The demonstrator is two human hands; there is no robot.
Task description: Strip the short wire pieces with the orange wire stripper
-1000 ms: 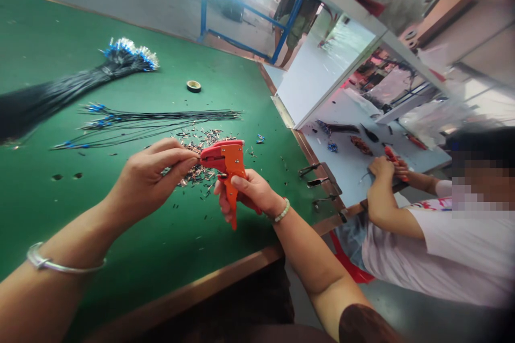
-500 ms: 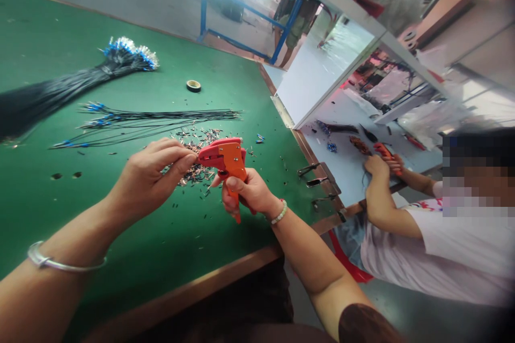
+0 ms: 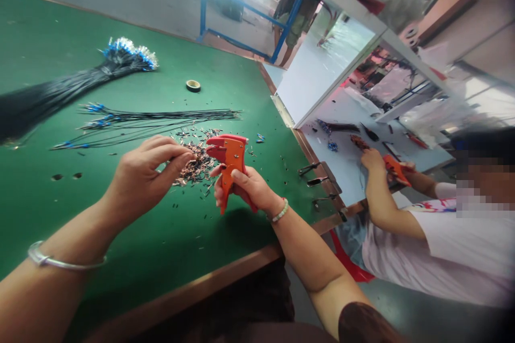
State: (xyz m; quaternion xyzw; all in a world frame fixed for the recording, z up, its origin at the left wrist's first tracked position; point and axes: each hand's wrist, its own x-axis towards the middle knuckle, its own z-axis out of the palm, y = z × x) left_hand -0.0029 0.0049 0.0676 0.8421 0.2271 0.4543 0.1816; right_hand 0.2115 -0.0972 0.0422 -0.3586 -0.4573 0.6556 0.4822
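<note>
Count: left hand (image 3: 148,174) 1, right hand (image 3: 251,190) 1 | orange wire strippers (image 3: 229,158) 2 (one with the co-worker (image 3: 402,241)) | wire bundles (image 3: 80,77) 2 | tape roll (image 3: 193,86) 1 | copper pieces (image 3: 197,169) too many to count

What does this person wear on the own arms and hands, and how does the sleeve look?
The left hand and right hand wear no gloves. On the left wrist is a thin silver bangle. On the right wrist is a bracelet of pale round beads. A short dark brown sleeve covers the upper right arm.

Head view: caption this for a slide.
Right hand grips an orange wire stripper, left hand pinching above scattered terminals.
</note>
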